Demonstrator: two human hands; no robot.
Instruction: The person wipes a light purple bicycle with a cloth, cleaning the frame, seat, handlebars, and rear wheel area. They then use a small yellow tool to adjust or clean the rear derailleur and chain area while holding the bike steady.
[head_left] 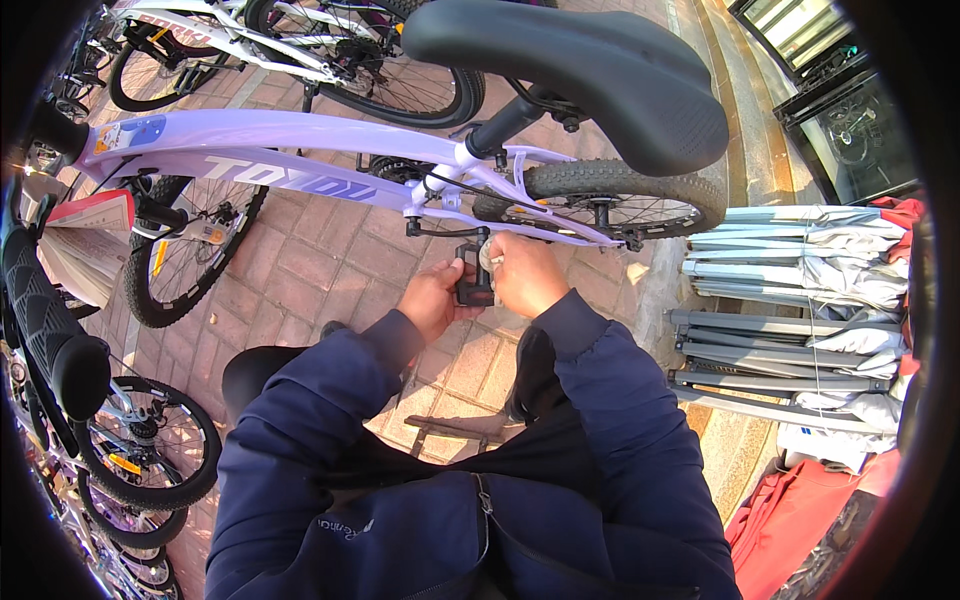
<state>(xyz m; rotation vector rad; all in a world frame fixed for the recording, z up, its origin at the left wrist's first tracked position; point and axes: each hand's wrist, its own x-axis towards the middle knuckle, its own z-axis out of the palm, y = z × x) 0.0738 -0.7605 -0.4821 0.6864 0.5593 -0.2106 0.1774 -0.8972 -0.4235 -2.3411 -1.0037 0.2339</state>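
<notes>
A lavender bicycle (300, 140) with a black saddle (590, 60) stands sideways in front of me on brick paving. Below its crank arm (445, 230) sits a black pedal (473, 283). My left hand (435, 298) grips the pedal from the left side. My right hand (525, 272) closes on the pedal's right end near the crank, with something pale between its fingers. Both forearms wear dark blue sleeves.
Another bicycle (300, 50) stands behind the lavender one. More bicycles and a black handlebar grip (50, 330) crowd the left edge. Folded grey canopy frames (800, 310) lie at the right, with red fabric (800, 520) below them. A dark metal tool (455, 428) lies on the bricks.
</notes>
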